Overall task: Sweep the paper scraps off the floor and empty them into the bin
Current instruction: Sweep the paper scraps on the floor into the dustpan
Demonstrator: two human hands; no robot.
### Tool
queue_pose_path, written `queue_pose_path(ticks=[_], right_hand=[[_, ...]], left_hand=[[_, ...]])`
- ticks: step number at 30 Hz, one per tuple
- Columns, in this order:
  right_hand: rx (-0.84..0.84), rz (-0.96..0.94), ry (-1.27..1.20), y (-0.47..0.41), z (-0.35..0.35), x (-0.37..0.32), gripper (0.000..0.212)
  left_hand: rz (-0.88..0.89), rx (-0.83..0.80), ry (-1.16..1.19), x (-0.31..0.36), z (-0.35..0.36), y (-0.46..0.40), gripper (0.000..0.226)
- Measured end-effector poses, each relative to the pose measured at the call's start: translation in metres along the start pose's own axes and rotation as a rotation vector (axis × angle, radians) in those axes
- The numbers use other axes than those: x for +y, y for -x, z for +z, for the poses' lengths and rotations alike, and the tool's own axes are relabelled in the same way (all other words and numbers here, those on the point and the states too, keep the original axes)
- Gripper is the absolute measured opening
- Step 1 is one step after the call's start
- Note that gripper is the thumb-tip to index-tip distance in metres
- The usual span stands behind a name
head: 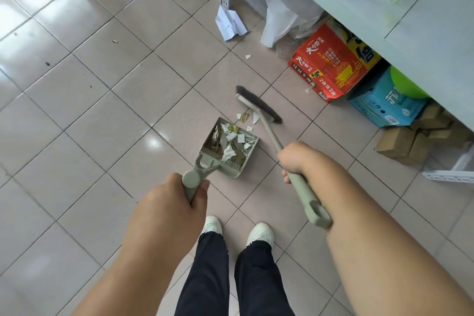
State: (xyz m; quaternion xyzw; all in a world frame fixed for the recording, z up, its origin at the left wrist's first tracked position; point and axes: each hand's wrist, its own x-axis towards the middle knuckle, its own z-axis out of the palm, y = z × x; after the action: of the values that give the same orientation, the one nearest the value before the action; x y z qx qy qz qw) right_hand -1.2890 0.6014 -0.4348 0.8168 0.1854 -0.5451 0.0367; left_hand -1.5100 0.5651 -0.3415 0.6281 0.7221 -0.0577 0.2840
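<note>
Green dustpan [225,145] handle clenched in left hand [177,202]; right hand [297,159] grips broom [259,105], seemingly angled floorward.

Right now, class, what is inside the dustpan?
The dustpan holds a heap of white paper scraps mixed with brownish, leaf-like bits. Whatever lies under the heap is covered. A few scraps still lie on the floor at its lip.

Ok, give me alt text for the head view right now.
Left hand holds a dustpan full of paper scraps on the tiled floor, while the right hand sweeps a broom toward it. A few scraps lie before the pan.
</note>
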Motion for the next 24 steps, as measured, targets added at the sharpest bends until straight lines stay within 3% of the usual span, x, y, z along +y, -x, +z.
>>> queue_pose_path(ticks=[4,11,17,24], right_hand=[[-0.078,0.012,0.049,0.029,0.009,0.018,0.031],[-0.117,-0.01,0.003,0.079,-0.034,0.053,0.023],[-0.028,-0.068,0.02,0.042,0.007,0.038,0.03],[-0.146,-0.013,0.158,0.051,0.036,0.051,0.029]], left_hand=[[0.021,-0.017,-0.003,-0.004,0.002,0.001,0.041],[0.059,-0.003,0.001,-0.007,0.003,0.001,0.041],[0.073,0.002,-0.005,-0.006,0.004,0.002,0.041],[0.068,-0.008,0.006,-0.006,0.004,-0.001,0.043]])
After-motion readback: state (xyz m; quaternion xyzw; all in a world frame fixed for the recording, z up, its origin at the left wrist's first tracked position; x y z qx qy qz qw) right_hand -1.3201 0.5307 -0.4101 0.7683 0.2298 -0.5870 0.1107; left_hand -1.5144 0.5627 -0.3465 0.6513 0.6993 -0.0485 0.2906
